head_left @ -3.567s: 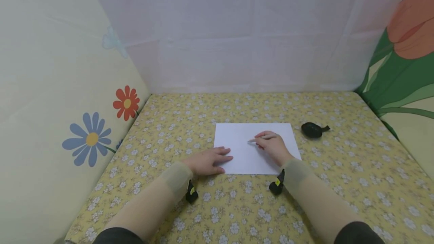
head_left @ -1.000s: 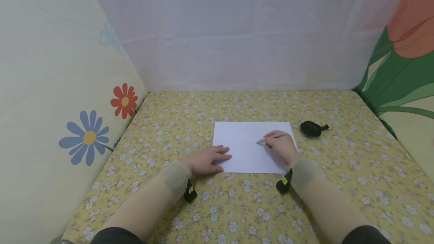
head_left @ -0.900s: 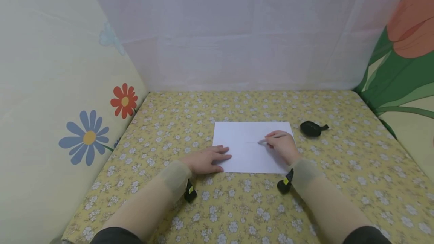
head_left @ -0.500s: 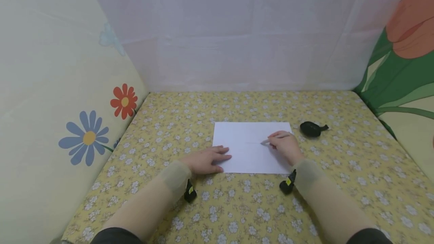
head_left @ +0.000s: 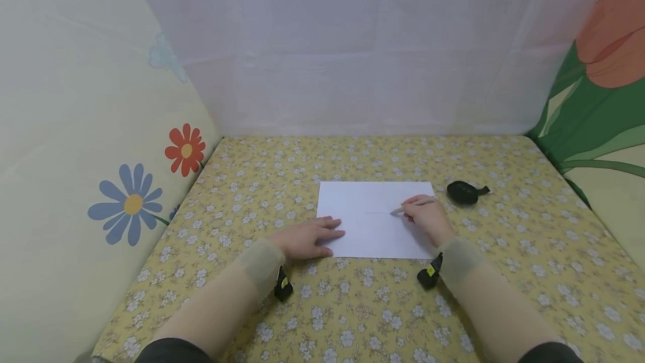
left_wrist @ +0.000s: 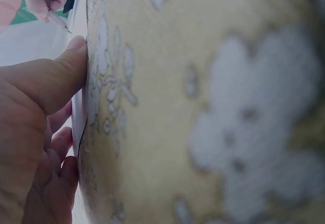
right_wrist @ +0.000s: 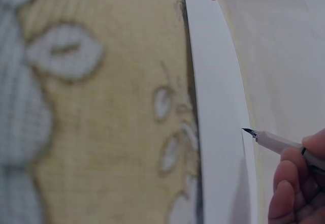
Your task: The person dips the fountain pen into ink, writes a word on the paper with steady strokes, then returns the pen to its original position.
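1. My left hand lies spread, gripping nothing; the paper sheet sits beneath its fingertips, presumably to prevent slippage.
2. My right hand pinches the fountain pen; the nib projects beyond those fingers, likely for stroke control.

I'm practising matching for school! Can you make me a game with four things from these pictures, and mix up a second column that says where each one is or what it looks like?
Things:
1. fountain pen
2. sheet of paper
3. left hand
4. rounded object with a short tail

Clues:
A. white, with a thin line on it
B. black, lying on the flowery tablecloth
C. held in the fingers of the right hand
D. rests partly on the near left corner of the sheet of paper

Right pairs: 1-C, 2-A, 3-D, 4-B
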{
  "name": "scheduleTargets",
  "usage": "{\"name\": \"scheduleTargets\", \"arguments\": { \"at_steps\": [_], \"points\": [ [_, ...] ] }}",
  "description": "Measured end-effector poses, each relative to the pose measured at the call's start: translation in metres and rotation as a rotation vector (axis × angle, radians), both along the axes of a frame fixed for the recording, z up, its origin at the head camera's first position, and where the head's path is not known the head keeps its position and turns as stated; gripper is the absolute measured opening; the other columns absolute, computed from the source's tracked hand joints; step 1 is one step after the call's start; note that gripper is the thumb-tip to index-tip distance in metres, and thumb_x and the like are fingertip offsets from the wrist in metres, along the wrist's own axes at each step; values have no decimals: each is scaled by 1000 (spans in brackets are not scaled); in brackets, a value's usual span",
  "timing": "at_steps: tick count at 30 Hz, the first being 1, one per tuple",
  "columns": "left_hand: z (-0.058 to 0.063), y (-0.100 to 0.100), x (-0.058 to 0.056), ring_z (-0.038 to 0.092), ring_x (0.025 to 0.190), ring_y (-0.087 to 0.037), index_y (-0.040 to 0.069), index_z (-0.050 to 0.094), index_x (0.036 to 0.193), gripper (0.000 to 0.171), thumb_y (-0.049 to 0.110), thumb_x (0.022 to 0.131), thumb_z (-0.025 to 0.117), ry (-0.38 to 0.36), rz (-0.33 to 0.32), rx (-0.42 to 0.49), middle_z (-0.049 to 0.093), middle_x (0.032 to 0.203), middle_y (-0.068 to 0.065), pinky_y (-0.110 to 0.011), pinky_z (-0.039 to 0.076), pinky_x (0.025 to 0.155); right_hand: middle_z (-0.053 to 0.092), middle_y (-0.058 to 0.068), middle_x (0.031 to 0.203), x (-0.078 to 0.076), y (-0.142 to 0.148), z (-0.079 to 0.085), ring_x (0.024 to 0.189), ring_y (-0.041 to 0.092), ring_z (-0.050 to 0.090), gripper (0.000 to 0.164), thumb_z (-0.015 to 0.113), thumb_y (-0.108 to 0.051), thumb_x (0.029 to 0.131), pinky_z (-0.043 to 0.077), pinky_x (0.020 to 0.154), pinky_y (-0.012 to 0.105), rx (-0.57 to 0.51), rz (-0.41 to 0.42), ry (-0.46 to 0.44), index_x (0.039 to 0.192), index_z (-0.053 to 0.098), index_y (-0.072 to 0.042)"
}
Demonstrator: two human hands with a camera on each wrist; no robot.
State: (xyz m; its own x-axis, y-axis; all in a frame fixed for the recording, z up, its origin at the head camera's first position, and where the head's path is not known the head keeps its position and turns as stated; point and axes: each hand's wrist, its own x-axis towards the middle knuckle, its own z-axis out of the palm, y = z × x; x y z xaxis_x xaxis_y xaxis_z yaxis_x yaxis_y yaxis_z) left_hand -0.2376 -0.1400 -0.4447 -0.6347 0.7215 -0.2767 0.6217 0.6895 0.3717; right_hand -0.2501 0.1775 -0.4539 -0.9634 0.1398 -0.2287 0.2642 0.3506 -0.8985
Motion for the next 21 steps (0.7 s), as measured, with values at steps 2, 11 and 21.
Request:
{"name": "scheduleTargets", "arguments": {
  "at_steps": [2,11,21],
  "points": [
    [0,0,0,11,146,-15,29,37,149,56,43,97,54,1,-1,0,17,159,9,-42,15,117,68,8,89,0,1,0,76,15,61,22,64,-17,91,51,67,24,0,6,-3,105,67,0],
    [1,0,0,10,146,-15,28,37,149,56,42,97,54,-6,-3,0,17,159,8,-42,15,117,67,9,93,0,1,2,77,15,62,24,64,-19,91,51,68,25,8,21,-6,106,67,0],
    [1,0,1,11,146,-16,28,37,149,56,42,97,54,-7,-7,3,18,159,7,-43,16,117,67,9,94,0,1,3,78,15,61,24,64,-18,91,51,69,24,1,15,9,106,67,0]
  ]
}}
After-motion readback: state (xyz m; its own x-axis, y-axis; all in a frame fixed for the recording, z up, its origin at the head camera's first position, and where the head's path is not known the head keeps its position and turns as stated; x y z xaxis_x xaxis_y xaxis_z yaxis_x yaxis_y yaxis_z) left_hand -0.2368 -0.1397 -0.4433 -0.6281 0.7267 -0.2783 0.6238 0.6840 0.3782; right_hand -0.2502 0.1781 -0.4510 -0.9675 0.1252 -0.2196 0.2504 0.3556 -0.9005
